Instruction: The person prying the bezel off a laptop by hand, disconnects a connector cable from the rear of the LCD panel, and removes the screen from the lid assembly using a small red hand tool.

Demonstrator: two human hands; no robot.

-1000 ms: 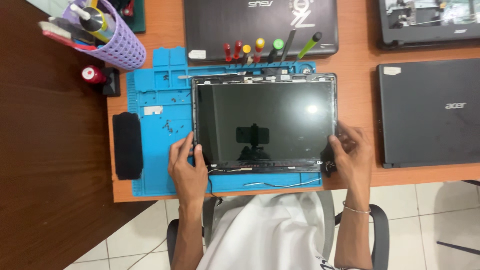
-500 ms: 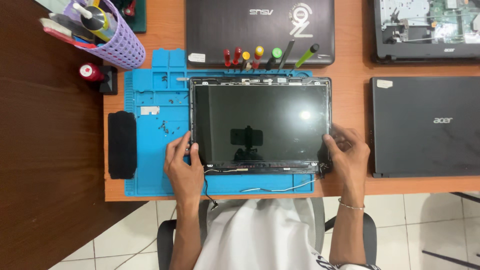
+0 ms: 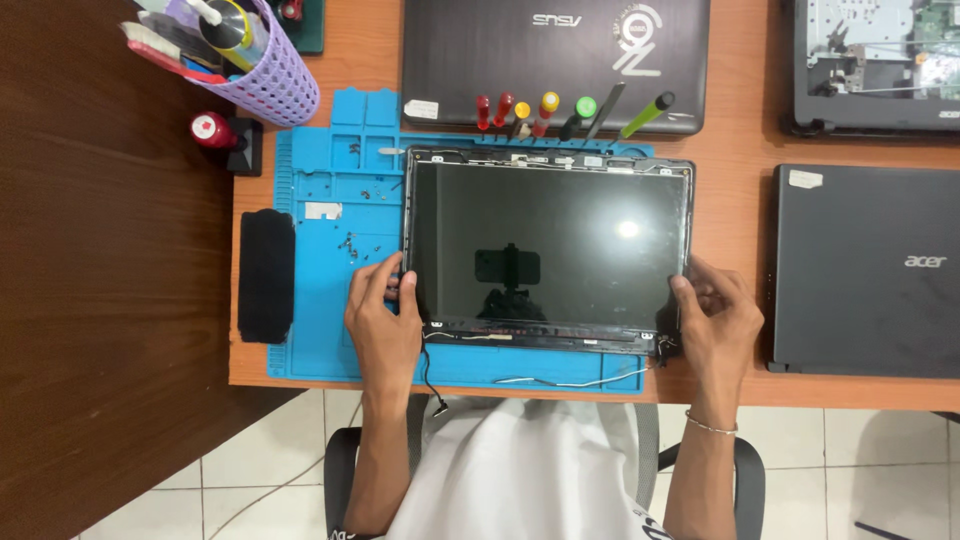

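A bare laptop screen panel (image 3: 548, 250) with its bezel removed lies flat on a blue repair mat (image 3: 330, 230). My left hand (image 3: 382, 320) grips the panel's lower left edge, fingers curled over the rim. Gripping the lower right corner is my right hand (image 3: 718, 322), which wears a thin bracelet. Thin loose cables (image 3: 560, 382) trail from the panel's near edge over the mat and off the table's front.
Several colour-handled screwdrivers (image 3: 560, 112) lie behind the panel against a closed dark laptop (image 3: 556, 50). Another closed laptop (image 3: 868, 270) sits right, an opened one (image 3: 880, 62) at back right. A purple tool basket (image 3: 262, 70), black pad (image 3: 266, 276) and small screws (image 3: 350, 245) are left.
Both hands keep their grip on the panel's lower corners. The panel and hands sit slightly nearer the table's front edge in view; the camera has shifted a little.
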